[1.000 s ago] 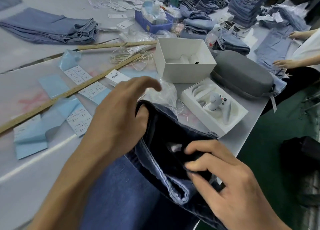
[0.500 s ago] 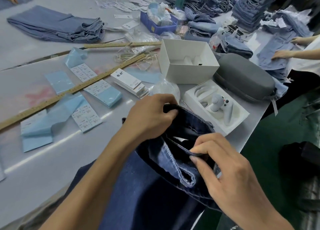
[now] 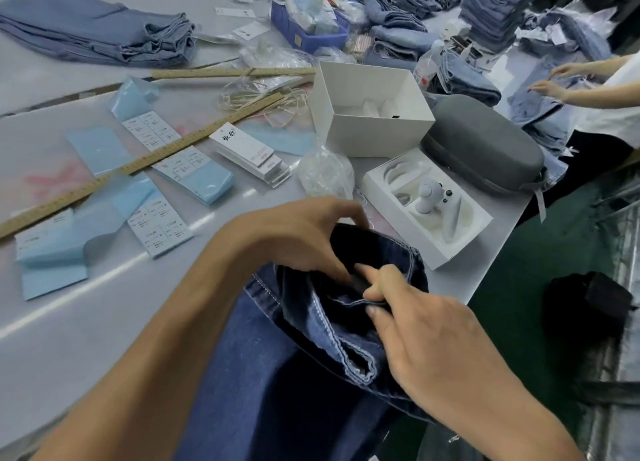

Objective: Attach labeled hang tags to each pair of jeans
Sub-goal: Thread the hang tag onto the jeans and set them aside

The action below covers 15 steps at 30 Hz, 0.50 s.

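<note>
Head view, dark jeans (image 3: 332,325) waistband between left hand (image 3: 301,238), right hand (image 3: 426,336), both gripping

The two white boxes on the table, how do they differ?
The open white box is deep and stands farther back, with only a low insert inside; the shallow tray box lies flat nearer the hands and holds a white controller in moulded recesses. Both are white, open-topped, beside the grey case.
</note>
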{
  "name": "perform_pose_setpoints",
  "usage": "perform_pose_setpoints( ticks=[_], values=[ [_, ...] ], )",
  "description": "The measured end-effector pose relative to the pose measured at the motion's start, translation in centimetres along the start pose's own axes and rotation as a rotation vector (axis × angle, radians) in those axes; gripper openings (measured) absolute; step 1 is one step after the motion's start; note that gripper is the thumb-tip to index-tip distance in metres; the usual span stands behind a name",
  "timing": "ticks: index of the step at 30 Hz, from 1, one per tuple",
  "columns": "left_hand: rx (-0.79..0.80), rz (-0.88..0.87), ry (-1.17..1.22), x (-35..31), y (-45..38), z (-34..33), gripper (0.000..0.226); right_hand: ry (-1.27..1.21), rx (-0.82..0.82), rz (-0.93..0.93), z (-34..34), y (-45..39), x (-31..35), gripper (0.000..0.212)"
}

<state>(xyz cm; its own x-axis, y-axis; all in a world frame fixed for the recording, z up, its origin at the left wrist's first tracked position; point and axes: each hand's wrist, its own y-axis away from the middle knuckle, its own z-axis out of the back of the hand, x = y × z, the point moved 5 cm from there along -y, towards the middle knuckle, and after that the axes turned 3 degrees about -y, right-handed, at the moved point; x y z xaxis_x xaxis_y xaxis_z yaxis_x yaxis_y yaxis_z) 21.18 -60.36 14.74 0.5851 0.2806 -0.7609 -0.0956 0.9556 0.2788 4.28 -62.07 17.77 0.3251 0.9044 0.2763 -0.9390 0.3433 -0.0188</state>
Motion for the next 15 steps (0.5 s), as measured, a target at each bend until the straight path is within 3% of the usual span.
perform_pose_setpoints(
  ticks=[3, 5, 7, 15],
  values=[
    [-0.062, 0.010, -0.325, -1.2, -1.0, -1.2, 0.048, -0.044, -0.031, -0.039, 0.6, 0.2, -0.8, 0.018],
    [-0.119, -0.010, -0.378, -1.3, -1.3, -1.6, 0.041, -0.054, -0.077, -0.052, 0.9, 0.6, -1.0, 0.027],
    [-0.108, -0.019, -0.284, -0.7, -1.1, -1.5, 0.038, -0.090, -0.119, -0.067, 0.8, 1.2, -1.0, 0.033],
    [-0.118, -0.098, 0.010, 0.3, -0.6, -0.5, 0.022, -0.129, -0.147, -0.039, 0.2, 1.8, -0.9, 0.010]
  ],
)
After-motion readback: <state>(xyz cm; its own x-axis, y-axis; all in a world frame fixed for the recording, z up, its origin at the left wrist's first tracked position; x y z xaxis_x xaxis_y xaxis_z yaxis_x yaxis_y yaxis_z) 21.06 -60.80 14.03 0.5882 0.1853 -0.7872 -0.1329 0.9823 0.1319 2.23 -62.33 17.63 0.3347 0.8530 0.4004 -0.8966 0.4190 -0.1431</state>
